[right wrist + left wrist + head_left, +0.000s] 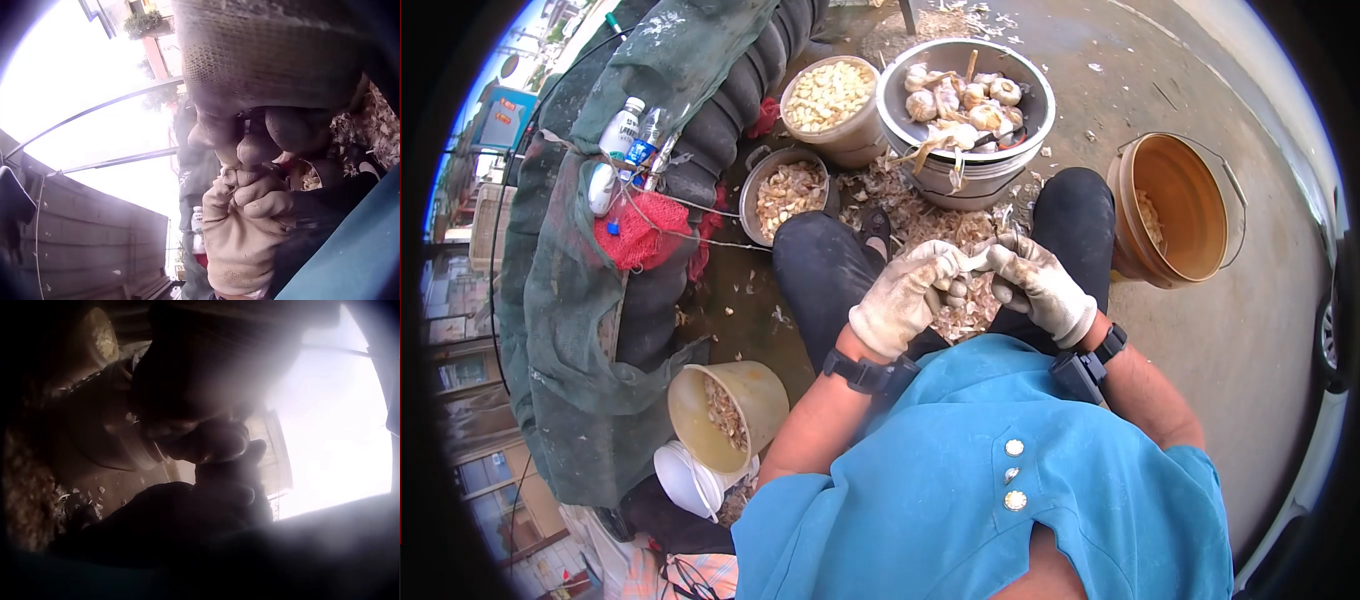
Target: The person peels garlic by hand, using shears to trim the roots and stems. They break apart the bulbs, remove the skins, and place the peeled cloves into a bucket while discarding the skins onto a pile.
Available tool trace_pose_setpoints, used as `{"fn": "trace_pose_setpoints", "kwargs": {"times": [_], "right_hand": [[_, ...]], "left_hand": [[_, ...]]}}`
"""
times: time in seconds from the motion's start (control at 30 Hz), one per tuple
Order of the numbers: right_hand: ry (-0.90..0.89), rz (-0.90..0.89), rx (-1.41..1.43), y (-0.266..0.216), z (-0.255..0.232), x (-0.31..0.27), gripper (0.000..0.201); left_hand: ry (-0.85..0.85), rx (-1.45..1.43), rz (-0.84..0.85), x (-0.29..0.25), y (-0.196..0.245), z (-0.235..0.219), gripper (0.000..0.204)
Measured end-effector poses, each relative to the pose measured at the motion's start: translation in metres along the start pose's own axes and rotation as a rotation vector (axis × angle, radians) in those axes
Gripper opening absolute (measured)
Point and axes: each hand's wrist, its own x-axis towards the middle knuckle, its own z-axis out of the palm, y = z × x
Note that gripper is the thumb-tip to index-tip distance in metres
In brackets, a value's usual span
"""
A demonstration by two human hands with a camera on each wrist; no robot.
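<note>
Both hands wear whitish work gloves and meet fingertip to fingertip between the knees. My left hand [908,297] pinches a small pale garlic clove [977,262] from one side, and my right hand [1043,291] pinches it from the other. Fingers hide most of the clove. From the right wrist, the left glove [244,240] shows with its fingers curled in against the right hand's fingertips. The left wrist view is dark, with the hands mostly silhouettes. Just ahead, whole garlic bulbs [921,105] with dry stems fill a grey bowl [1043,95] atop a bucket.
A tub [855,147] of peeled cloves and a metal pot [749,208] of cloves stand ahead left. To the right is a brown bucket [1128,215] with a wire handle. Loose skins [970,310] litter the ground. A cream bucket [765,400] leans at the left.
</note>
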Motion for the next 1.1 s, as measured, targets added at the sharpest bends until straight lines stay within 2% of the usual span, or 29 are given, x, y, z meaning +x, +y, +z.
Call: {"fn": "trace_pose_setpoints", "kwargs": {"times": [0.1,0.17,0.2,0.27,0.3,0.37,0.4,0.47,0.5,0.57,0.6,0.63,0.7,0.73,0.8,0.87,0.93,1.0,1.03,1.07,1.1], "right_hand": [[-0.085,0.015,0.078,0.004,-0.005,0.002,0.033],[-0.089,0.031,0.106,0.001,-0.002,0.001,0.034],[-0.089,0.032,0.106,0.0,-0.001,0.001,0.034],[-0.077,0.008,0.081,-0.001,0.0,0.001,0.034],[-0.077,0.008,0.081,-0.002,0.0,0.0,0.034],[-0.032,0.05,0.017,-0.004,0.001,-0.001,0.032],[-0.031,0.05,0.017,-0.008,0.002,-0.001,0.032],[-0.108,0.093,-0.227,-0.017,0.002,0.001,0.031],[-0.107,0.092,-0.227,-0.013,0.001,0.003,0.031],[-0.143,-0.099,-0.264,-0.002,0.002,0.008,0.035],[-0.081,-0.017,-0.369,-0.008,0.007,0.005,0.039],[-0.08,-0.017,-0.368,-0.005,0.005,0.007,0.039],[-0.051,-0.119,-0.68,0.0,0.003,0.01,0.042],[-0.035,-0.055,-0.674,-0.001,0.002,0.009,0.041],[-0.012,-0.08,-0.623,-0.005,0.006,0.007,0.04],[0.011,-0.106,-0.573,-0.005,0.007,0.008,0.039],[-0.016,-0.12,-0.654,-0.003,0.006,0.01,0.038],[0.01,-0.135,-0.55,-0.004,0.011,0.006,0.036],[0.034,-0.151,-0.447,-0.006,0.013,0.004,0.035],[0.031,-0.152,-0.447,-0.01,0.012,0.002,0.035],[0.047,-0.044,-0.417,-0.015,0.009,-0.002,0.034]], "left_hand": [[-0.007,-0.127,0.021,-0.002,0.003,0.005,0.018],[0.086,0.079,0.028,-0.005,0.007,0.01,0.024],[0.087,0.078,0.028,-0.008,0.008,0.011,0.024],[0.135,0.388,0.116,-0.012,0.009,0.011,0.032],[0.135,0.388,0.116,-0.011,0.007,0.009,0.032],[0.073,0.119,0.087,-0.007,0.004,0.004,0.039],[0.073,0.119,0.086,-0.008,0.004,0.003,0.039],[-0.07,0.48,0.149,-0.01,0.004,0.002,0.041],[-0.072,0.481,0.149,-0.008,0.001,0.0,0.041],[-0.152,0.503,0.233,-0.005,-0.005,-0.004,0.042],[-0.159,0.552,0.193,-0.006,-0.002,-0.005,0.039],[-0.159,0.553,0.193,-0.006,0.002,-0.006,0.039],[-0.219,0.586,0.082,-0.007,0.01,-0.006,0.033],[-0.219,0.586,0.081,-0.01,0.012,-0.003,0.033],[-0.033,0.42,-0.078,-0.017,0.018,0.008,0.031],[-0.08,0.316,-0.086,-0.013,0.011,0.0,0.031],[-0.127,0.211,-0.095,-0.011,0.007,-0.007,0.032],[-0.036,-0.109,-0.258,-0.012,0.017,-0.003,0.033],[-0.035,-0.108,-0.257,-0.013,0.016,-0.001,0.033],[0.034,-0.004,-0.166,-0.013,0.012,0.002,0.033],[0.103,0.1,-0.075,-0.014,0.01,0.004,0.033]]}}
